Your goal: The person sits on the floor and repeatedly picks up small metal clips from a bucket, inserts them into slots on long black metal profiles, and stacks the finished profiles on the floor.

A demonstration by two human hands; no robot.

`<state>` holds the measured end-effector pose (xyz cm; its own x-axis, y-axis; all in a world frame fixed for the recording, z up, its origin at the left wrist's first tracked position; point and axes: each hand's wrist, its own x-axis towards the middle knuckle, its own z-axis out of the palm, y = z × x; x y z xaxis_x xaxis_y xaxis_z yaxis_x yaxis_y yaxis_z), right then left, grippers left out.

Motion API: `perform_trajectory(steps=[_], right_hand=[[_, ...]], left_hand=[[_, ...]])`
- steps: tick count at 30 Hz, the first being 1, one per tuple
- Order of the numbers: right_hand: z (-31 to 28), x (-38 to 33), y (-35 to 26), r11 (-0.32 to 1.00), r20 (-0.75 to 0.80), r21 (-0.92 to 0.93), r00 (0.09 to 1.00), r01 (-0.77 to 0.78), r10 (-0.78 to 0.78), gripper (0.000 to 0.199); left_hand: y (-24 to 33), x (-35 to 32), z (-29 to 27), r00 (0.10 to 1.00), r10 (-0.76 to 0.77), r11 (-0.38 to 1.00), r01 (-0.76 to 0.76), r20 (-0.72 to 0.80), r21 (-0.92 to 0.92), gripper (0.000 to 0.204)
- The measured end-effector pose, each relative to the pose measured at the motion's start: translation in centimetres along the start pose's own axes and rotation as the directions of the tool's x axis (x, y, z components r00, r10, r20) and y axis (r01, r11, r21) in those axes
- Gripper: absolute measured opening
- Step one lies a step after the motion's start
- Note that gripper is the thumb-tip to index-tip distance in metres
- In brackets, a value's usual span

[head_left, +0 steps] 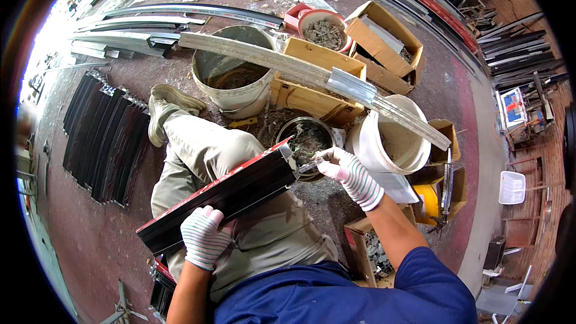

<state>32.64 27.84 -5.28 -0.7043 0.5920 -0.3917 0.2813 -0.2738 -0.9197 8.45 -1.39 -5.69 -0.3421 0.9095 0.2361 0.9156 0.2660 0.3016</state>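
A black metal profile [234, 204] with a red-and-white strip along its upper edge lies slantwise across my lap. My left hand [207, 237], in a striped glove, is closed around its lower left part, the thumb on the black face. At the profile's far right end, my right hand [351, 175] pinches a small metallic piece [309, 167] between thumb and fingertips. That piece sits close to the cut end; whether it touches is unclear. Just beyond stands a round bowl [329, 135] with small dark bits inside.
A grey bucket [234, 99], wooden box [315, 103] and white bucket [367, 144] stand ahead, a long metal bar [252, 54] across them. Cut black profiles [105, 138] lie left. Beside my right arm are a carton of metal parts [378, 258] and a yellow container [427, 201].
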Motion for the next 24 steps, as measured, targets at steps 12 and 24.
perform_trajectory(steps=[12,24], right_hand=[[1.3,-0.3,1.0,0.999,-0.015,0.045,1.000,0.006,-0.006,0.042],[0.7,0.0,0.8,0.998,0.003,-0.042,0.999,0.048,-0.048,0.039]], left_hand=[[0.1,-0.2,0.4,1.000,0.010,1.000,-0.010,-0.028,0.003,0.040],[-0.1,0.0,0.8,0.999,0.021,0.999,-0.022,-0.046,-0.041,0.040]])
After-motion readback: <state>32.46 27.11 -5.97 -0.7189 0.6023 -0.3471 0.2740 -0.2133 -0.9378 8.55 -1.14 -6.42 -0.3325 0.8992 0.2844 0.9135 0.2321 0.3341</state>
